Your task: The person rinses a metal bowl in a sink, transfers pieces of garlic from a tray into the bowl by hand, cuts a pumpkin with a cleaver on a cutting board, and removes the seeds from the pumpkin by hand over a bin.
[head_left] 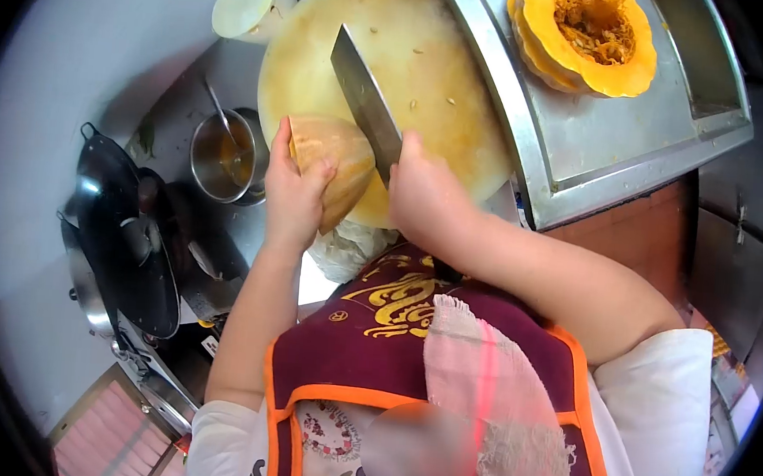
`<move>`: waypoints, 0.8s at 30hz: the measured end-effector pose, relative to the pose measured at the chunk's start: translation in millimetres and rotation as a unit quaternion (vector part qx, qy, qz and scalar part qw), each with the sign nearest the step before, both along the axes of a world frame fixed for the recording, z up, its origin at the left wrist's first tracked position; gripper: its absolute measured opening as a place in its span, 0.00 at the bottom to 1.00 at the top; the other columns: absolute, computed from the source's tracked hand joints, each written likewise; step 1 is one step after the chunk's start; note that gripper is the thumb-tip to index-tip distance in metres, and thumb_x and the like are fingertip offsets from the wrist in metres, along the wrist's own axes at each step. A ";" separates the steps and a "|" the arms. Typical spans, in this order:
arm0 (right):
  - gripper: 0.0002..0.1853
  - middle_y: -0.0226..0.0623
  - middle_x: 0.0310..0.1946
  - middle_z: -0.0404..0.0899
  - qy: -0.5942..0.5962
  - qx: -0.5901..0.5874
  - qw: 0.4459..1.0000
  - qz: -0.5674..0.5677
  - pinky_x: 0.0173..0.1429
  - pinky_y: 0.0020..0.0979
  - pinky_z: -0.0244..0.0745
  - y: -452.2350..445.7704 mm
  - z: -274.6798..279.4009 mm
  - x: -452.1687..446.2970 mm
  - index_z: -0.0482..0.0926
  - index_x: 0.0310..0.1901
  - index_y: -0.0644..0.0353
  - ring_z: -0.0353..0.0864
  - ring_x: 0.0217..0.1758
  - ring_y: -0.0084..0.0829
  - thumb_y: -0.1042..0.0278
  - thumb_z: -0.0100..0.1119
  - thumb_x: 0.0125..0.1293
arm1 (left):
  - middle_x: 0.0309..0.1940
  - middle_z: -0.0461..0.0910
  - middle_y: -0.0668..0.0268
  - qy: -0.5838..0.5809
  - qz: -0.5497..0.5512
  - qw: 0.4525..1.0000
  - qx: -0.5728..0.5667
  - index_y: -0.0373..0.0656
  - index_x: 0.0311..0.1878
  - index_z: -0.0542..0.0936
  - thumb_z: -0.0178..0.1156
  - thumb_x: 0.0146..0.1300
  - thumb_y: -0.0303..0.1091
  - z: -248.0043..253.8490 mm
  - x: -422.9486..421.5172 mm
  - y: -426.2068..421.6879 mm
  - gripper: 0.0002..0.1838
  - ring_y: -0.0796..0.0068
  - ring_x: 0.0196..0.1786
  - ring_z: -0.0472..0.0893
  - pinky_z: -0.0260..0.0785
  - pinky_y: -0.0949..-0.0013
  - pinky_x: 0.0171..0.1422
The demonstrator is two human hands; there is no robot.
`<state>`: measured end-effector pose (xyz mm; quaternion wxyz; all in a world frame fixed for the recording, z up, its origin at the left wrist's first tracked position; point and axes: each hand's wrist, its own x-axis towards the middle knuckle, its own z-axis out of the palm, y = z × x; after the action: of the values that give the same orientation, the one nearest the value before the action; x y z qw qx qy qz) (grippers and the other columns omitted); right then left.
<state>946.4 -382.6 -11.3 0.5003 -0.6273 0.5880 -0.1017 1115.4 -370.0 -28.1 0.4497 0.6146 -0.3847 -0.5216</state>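
A wedge of pumpkin [338,160] with pale orange rind rests near the front edge of the round cutting board [446,74]. My left hand [301,188] grips its left side, thumb over the rind. In my right hand [424,192] is the handle end of a wide cleaver [365,95], its blade slanting up and to the left over the board, beside the wedge's right side. A few pale seeds lie on the board. At the upper right, a cut pumpkin [581,35] shows its orange flesh and stringy, seedy hollow.
The cut pumpkin sits on a metal counter [619,131] whose raised edge borders the board. Left of the board are a white container [245,5], a metal pot [219,158] with a ladle, and black woks [125,229]. A crumpled plastic bag [350,251] lies below the board.
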 end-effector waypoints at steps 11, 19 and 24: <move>0.11 0.61 0.30 0.78 0.031 -0.022 0.994 0.103 0.41 0.51 0.72 8.2 -29.1 17.7 0.63 0.45 0.68 0.78 0.36 0.57 0.76 0.40 0.60 | 0.54 0.71 0.57 0.166 0.091 0.982 0.009 0.35 0.65 0.59 0.52 0.58 0.25 11.3 30.8 2.4 0.30 0.67 0.55 0.73 0.67 0.66 0.59; 0.12 0.59 0.26 0.77 0.044 -0.070 0.993 0.087 0.39 0.51 0.72 31.2 -17.2 -29.2 0.65 0.45 0.65 0.77 0.31 0.58 0.73 0.43 0.60 | 0.54 0.72 0.56 0.118 0.049 0.992 -0.003 0.33 0.65 0.61 0.55 0.56 0.23 13.5 53.3 7.5 0.31 0.68 0.55 0.74 0.67 0.68 0.59; 0.17 0.55 0.28 0.78 0.077 -0.189 0.979 0.000 0.38 0.48 0.74 31.4 -2.8 -66.3 0.70 0.50 0.59 0.79 0.31 0.53 0.71 0.49 0.58 | 0.54 0.74 0.58 -0.048 -0.056 0.997 0.005 0.32 0.66 0.59 0.54 0.55 0.20 29.1 47.5 -25.6 0.33 0.69 0.51 0.77 0.70 0.70 0.55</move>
<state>880.1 -351.2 -14.0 0.3262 -0.7162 0.5952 -0.1624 1162.9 -395.6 0.9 0.3974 0.6187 -0.4374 -0.5177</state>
